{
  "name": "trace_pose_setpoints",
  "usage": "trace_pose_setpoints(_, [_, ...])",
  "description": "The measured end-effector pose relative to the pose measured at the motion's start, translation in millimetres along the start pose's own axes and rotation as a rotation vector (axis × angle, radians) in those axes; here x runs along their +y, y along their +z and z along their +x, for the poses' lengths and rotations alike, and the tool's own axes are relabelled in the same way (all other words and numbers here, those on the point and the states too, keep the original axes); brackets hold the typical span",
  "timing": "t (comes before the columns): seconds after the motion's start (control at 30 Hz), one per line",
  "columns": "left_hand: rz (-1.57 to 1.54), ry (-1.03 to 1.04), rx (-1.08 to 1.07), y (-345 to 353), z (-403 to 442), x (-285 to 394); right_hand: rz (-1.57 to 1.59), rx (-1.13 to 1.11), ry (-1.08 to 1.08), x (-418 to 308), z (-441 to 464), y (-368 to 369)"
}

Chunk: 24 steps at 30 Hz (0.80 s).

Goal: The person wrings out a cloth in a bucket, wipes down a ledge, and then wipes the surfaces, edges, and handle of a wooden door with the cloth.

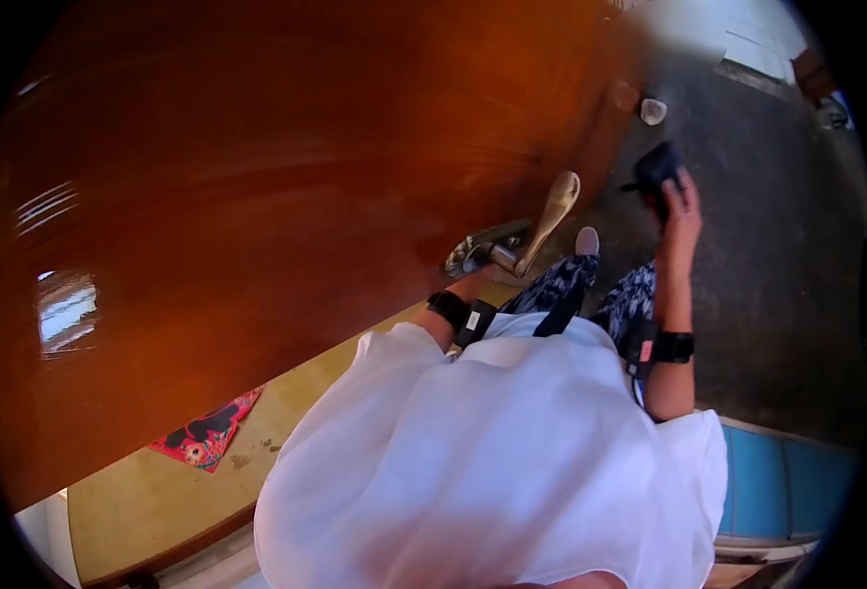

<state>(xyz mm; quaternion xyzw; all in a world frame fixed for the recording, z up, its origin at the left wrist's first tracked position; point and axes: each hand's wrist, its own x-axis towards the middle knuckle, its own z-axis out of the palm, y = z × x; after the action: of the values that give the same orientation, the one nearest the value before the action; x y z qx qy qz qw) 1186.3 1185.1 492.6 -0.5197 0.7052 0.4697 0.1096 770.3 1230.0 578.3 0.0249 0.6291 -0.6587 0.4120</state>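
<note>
My right hand [683, 201] is closed on a small black object [656, 167], out in front of me over the dark floor. Motion blur hides what kind of thing it is. To the left stands a glossy brown wooden door [257, 177] with a metal lever handle [553, 221] on a decorated plate. My left forearm reaches behind the door's edge close to that handle, so the left hand itself is hidden. Dark straps with small boxes sit on both forearms.
A dark floor [767, 255] stretches ahead and to the right. A whitish object [653, 111] lies beyond the door's edge. Behind the door, a red patterned paper [210, 432] is on a yellowish surface [149, 501]. Blue panels [757, 481] stand at lower right.
</note>
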Motion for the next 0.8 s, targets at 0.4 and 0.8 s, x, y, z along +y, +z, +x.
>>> trace_pose_setpoints(0.4, [0.208,0.114,-0.158,-9,26,-21,-0.269,-0.414,-0.966,-64,-106,28])
trace_pose_setpoints(0.8, [-0.095,-0.042,-0.047,-43,-14,17,0.082,-0.892,-1.629,-134,-198,152])
